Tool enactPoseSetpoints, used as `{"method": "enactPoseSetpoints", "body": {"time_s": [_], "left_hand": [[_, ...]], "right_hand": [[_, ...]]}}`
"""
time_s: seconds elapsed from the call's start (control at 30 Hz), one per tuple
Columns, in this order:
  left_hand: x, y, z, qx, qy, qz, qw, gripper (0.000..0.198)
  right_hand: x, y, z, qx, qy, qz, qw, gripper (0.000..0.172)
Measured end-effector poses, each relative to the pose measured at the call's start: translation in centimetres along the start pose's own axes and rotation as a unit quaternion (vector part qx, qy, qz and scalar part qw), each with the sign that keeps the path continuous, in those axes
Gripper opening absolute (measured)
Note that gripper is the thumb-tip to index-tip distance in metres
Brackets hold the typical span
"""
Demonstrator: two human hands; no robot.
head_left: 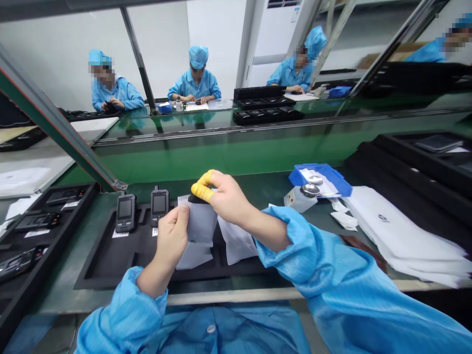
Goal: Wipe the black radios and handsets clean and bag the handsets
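My left hand [172, 237] is closed on the edge of a small whitish translucent pouch [201, 226], held upright above the black foam tray [99, 280]. Yellow covers sit on the fingertips of my right hand [221, 194], which pinches a dark object [197, 199] at the pouch's top. Most of that object is hidden by the fingers and the pouch, so its kind does not show. Behind my left hand, two black handheld devices with screens and stub antennas, a left one [126, 212] and a right one [160, 202], rest in the tray. Another white pouch [236, 241] lies on the tray below my right hand.
Farther right are a white dispenser bottle [300, 196], a blue bin [339, 182] with white papers, and stacked white bags [401, 236]. A second tray [70, 236] of devices lies left. A slanted metal post [84, 152] rises there. Several co-workers in blue sit across.
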State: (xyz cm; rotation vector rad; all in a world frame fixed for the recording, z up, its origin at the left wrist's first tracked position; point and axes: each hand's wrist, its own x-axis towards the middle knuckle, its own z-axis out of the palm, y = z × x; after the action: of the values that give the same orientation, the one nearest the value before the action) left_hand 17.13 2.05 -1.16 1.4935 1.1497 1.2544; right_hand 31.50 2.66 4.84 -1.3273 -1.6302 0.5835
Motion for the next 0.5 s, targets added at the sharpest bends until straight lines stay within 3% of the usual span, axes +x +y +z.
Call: {"method": "enactPoseSetpoints", "body": {"time_s": [0.13, 0.3, 0.4, 0.5], "left_hand": [[-0.2, 1.1, 0.1, 0.091, 0.031, 0.097, 0.991, 0.047], [-1.0, 3.8, 0.1, 0.159, -0.024, 0.218, 0.963, 0.028], [-1.3, 4.7, 0.0, 0.132, 0.005, 0.186, 0.974, 0.026], [-0.4, 3.5, 0.2, 0.075, 0.051, 0.077, 0.993, 0.037]], "right_hand": [[-1.4, 0.0, -1.6, -0.049, -0.017, -0.069, 0.996, 0.011], [-2.9, 0.4, -4.7, -0.023, 0.046, -0.114, 0.992, 0.021], [-3.8, 1.1, -6.8, -0.02, 0.089, -0.084, 0.992, 0.023], [-5.2, 2.0, -9.5, -0.028, 0.16, -0.032, 0.986, 0.022]]}}
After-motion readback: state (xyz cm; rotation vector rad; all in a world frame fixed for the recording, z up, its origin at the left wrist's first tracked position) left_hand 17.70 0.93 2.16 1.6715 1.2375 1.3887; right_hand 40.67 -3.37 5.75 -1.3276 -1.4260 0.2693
